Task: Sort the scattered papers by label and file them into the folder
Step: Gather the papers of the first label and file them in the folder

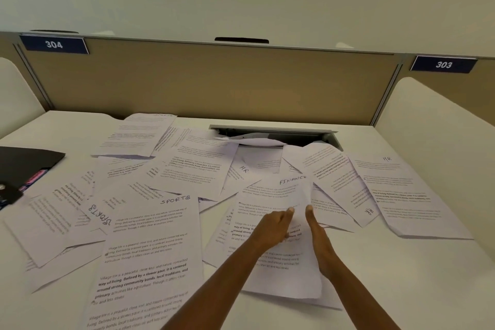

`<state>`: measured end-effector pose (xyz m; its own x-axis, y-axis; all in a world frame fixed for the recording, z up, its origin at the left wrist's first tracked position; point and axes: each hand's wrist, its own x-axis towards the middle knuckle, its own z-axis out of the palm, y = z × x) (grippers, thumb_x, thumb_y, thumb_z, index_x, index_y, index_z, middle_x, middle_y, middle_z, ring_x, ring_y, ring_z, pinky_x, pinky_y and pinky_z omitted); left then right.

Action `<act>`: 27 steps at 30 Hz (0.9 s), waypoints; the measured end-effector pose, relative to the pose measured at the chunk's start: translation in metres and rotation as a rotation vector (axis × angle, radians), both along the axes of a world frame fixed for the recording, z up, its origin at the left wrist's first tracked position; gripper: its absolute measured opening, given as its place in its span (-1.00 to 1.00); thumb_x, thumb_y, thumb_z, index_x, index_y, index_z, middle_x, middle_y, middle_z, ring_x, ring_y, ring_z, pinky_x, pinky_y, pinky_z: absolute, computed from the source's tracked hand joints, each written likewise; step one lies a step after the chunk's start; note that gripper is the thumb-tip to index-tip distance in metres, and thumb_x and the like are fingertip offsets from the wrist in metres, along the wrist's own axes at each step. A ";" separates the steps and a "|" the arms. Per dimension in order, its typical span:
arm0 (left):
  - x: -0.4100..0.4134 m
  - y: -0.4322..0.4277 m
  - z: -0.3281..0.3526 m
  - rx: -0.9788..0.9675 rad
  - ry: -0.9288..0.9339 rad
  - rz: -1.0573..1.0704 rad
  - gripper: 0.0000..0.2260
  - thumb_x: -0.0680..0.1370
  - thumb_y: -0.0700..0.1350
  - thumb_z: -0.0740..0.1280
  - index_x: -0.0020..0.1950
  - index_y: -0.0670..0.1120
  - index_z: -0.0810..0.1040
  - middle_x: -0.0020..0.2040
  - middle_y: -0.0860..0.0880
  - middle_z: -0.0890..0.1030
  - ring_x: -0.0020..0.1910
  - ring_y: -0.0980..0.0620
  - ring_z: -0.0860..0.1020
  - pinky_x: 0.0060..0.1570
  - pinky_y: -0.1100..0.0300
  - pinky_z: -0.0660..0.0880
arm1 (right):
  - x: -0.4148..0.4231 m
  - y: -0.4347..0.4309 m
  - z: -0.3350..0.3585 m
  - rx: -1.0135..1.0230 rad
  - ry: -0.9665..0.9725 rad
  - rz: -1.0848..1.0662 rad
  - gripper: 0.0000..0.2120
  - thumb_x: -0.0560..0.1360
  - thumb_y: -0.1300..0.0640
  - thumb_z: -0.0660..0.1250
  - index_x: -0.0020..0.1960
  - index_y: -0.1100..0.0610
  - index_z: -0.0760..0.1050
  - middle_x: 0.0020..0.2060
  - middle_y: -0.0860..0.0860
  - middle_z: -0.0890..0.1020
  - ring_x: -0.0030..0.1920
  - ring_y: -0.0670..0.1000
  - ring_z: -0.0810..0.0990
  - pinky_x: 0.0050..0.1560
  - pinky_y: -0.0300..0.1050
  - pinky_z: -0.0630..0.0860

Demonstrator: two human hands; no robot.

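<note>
Printed sheets lie scattered across the white desk point(401, 289), each hand-labelled. A sheet marked FINANCE point(281, 195) sits in the middle front, lifted and curved along its right edge. My left hand point(273, 228) lies on top of it with curled fingers. My right hand point(318, 236) grips its right edge, thumb on top. A large SPORTS sheet point(150, 249) lies front left, with another SPORTS sheet point(99, 215) beside it. HR sheets lie at centre point(242, 171) and at right point(396, 190). A black folder point(24, 166) rests at the left edge.
A tan partition point(214, 83) with number plates 304 and 303 closes off the back. An open cable slot point(273, 134) in the desk has a sheet partly slipped into it. White side dividers stand at both sides.
</note>
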<state>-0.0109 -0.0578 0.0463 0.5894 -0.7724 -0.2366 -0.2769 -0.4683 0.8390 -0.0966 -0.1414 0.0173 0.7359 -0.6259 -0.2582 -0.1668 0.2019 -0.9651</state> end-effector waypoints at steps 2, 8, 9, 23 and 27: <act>0.005 0.006 -0.005 0.009 -0.058 -0.018 -0.58 0.62 0.06 0.03 0.19 -0.21 0.50 0.03 -0.20 0.59 0.02 -0.11 0.57 0.07 0.10 0.47 | -0.003 -0.002 -0.004 -0.158 0.075 0.033 -0.72 0.54 0.03 0.21 0.24 0.01 0.39 0.05 0.06 0.60 -0.04 0.02 0.61 -0.15 -0.18 0.57; 0.037 0.031 -0.025 0.059 -0.230 0.079 -0.55 0.57 -0.06 0.21 0.44 -0.11 0.25 0.42 -0.10 0.30 0.40 -0.06 0.27 0.35 0.16 0.19 | -0.014 -0.027 0.006 -0.330 0.120 -0.015 -0.62 0.42 0.17 0.38 0.22 0.20 0.44 0.04 0.15 0.61 -0.07 0.12 0.63 -0.11 -0.08 0.60; 0.041 0.035 -0.025 0.062 -0.219 0.117 -0.50 0.57 -0.05 0.23 0.47 -0.11 0.18 0.44 -0.10 0.26 0.42 -0.06 0.24 0.37 0.14 0.17 | -0.016 -0.032 0.012 -0.339 0.105 -0.019 -0.59 0.36 0.11 0.39 0.17 0.18 0.47 -0.04 0.12 0.64 -0.15 0.05 0.66 -0.22 -0.17 0.60; 0.044 0.037 0.024 -0.554 0.186 0.262 -0.82 0.51 -0.31 0.28 -0.06 -0.02 0.49 -0.08 0.02 0.60 -0.16 0.12 0.61 -0.16 0.24 0.60 | -0.006 -0.042 0.050 -0.366 -0.199 -0.239 -0.65 0.37 0.15 0.44 0.11 0.15 0.43 -0.10 0.04 0.59 -0.17 -0.05 0.57 -0.37 -0.33 0.54; 0.054 0.044 0.044 -0.705 0.124 0.270 -0.85 0.47 -0.27 0.35 -0.03 -0.06 0.49 -0.08 0.04 0.59 -0.18 0.15 0.63 -0.24 0.30 0.58 | 0.006 -0.033 0.064 -0.436 -0.283 -0.181 -0.50 0.39 -0.18 0.27 0.18 0.14 0.38 -0.07 0.00 0.60 -0.15 -0.03 0.63 -0.23 -0.19 0.63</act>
